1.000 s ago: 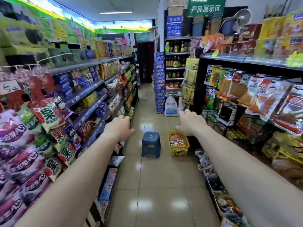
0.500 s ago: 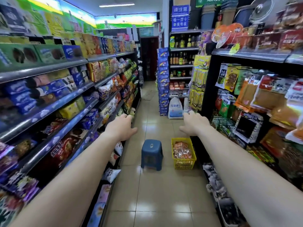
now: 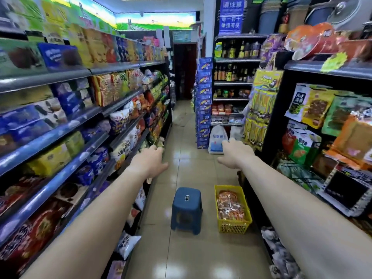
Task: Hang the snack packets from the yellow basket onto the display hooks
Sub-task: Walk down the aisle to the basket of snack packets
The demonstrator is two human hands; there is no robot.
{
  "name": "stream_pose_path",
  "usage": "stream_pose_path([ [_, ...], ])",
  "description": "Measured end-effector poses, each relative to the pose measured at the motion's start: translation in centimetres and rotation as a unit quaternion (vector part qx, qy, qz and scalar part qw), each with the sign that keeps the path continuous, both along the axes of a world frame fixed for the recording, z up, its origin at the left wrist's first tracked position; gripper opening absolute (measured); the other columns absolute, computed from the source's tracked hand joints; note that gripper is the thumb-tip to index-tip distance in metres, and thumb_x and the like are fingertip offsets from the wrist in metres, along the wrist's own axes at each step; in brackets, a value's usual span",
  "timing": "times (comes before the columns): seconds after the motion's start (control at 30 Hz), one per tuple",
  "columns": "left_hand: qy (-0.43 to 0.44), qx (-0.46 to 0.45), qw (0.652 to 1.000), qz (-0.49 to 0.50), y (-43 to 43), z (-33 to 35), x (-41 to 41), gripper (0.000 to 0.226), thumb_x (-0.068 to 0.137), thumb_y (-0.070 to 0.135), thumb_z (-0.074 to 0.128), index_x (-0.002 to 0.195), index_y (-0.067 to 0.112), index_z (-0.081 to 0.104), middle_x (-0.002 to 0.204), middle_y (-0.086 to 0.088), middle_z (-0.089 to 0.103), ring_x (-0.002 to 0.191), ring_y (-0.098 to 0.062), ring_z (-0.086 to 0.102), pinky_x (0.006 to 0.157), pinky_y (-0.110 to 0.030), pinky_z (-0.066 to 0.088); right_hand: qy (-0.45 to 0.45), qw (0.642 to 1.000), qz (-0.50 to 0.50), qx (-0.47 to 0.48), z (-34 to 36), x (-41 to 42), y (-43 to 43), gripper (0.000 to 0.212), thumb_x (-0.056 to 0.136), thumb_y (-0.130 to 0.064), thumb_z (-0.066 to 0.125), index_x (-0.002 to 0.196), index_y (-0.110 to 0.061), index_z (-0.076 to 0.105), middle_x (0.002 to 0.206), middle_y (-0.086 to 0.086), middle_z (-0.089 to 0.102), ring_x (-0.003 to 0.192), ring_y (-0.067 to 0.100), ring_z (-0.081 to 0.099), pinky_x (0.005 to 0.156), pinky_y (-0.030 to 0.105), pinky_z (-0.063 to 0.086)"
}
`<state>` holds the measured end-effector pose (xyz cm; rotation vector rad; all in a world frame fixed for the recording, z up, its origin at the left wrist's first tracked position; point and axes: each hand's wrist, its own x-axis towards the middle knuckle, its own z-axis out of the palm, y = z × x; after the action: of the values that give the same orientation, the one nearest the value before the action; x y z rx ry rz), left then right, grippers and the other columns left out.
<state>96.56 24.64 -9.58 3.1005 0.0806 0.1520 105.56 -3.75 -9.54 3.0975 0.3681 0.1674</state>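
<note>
Aisle floor (image 3: 193, 256): yellow basket (image 3: 231, 227) of snack packets (image 3: 230, 207), not yet reached. Left hand (image 3: 150, 165) and right hand (image 3: 234, 154) loose, empty; next, stoop and take one.

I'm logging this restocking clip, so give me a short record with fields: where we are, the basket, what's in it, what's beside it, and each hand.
place: shop aisle, stocked shelves on both sides
basket: yellow basket on the floor, by the right-hand shelves
contents: snack packets, orange and red
beside it: blue stool to its left, not touching
left hand: stretched forward, open, holds nothing
right hand: stretched forward, open, holds nothing
</note>
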Motion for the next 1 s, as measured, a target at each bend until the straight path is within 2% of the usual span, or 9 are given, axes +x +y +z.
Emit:
stream_pose_path([
  [0.2,-0.002,-0.009,1.000,-0.020,3.1,0.1,12.6,0.064,0.092,0.049,0.050,0.146,0.018,0.038,0.142,-0.006,0.045,0.124,-0.028,0.051,0.084,-0.039,0.046,-0.018,1.000,-0.009,0.015,0.3,10.2,4.1,0.056,0.079,-0.055,0.054,0.124,-0.022,0.048,0.127,0.008,0.053,0.112,0.031,0.055,0.072,0.041,0.046],
  [0.3,0.025,-0.006,0.999,-0.019,3.7,-0.3,18.2,0.064,0.093,0.053,0.049,0.145,0.019,0.038,0.144,-0.006,0.043,0.124,-0.029,0.050,0.089,-0.044,0.051,-0.005,1.000,-0.003,-0.001,-0.4,15.2,4.9,0.059,0.081,-0.054,0.054,0.128,-0.020,0.047,0.130,0.008,0.051,0.114,0.032,0.054,0.079,0.046,0.049],
  [0.4,0.030,-0.002,0.999,-0.027,4.2,-0.8,24.0,0.064,0.092,0.054,0.050,0.144,0.018,0.039,0.143,-0.007,0.044,0.123,-0.029,0.051,0.085,-0.043,0.051,0.003,1.000,-0.006,0.015,-1.1,20.8,5.2,0.060,0.081,-0.053,0.055,0.131,-0.021,0.047,0.131,0.007,0.051,0.117,0.031,0.052,0.081,0.046,0.048],
  [0.57,0.015,0.010,0.999,-0.032,5.4,-2.1,34.6,0.067,0.092,0.055,0.050,0.147,0.020,0.038,0.147,-0.005,0.041,0.122,-0.027,0.053,0.073,-0.036,0.044,0.012,0.999,-0.019,0.025,-2.7,31.3,5.6,0.053,0.080,-0.053,0.057,0.122,-0.021,0.049,0.125,0.007,0.053,0.111,0.031,0.055,0.081,0.044,0.050],
  [0.67,0.027,0.021,0.999,-0.023,6.1,-2.4,41.0,0.069,0.091,0.059,0.050,0.147,0.021,0.037,0.149,-0.003,0.039,0.124,-0.027,0.052,0.076,-0.039,0.046,0.025,0.999,-0.023,0.034,-3.0,38.1,5.3,0.055,0.082,-0.051,0.057,0.127,-0.020,0.048,0.128,0.007,0.052,0.113,0.030,0.055,0.084,0.046,0.051],
  [0.87,0.018,-0.002,1.000,-0.011,7.1,-1.7,53.0,0.068,0.090,0.056,0.051,0.146,0.020,0.037,0.145,-0.005,0.042,0.122,-0.028,0.053,0.080,-0.038,0.046,0.033,0.996,-0.042,0.064,-1.9,50.8,4.1,0.057,0.087,-0.050,0.050,0.135,-0.020,0.044,0.138,0.010,0.050,0.119,0.034,0.053,0.075,0.039,0.041],
  [1.0,0.048,0.005,0.999,-0.014,8.0,-2.5,59.3,0.071,0.091,0.055,0.050,0.150,0.020,0.033,0.151,-0.005,0.037,0.128,-0.029,0.048,0.089,-0.042,0.048,0.067,0.994,-0.068,0.050,-2.1,57.2,4.7,0.068,0.086,-0.049,0.050,0.146,-0.021,0.035,0.145,0.009,0.043,0.125,0.034,0.050,0.088,0.046,0.048],
])
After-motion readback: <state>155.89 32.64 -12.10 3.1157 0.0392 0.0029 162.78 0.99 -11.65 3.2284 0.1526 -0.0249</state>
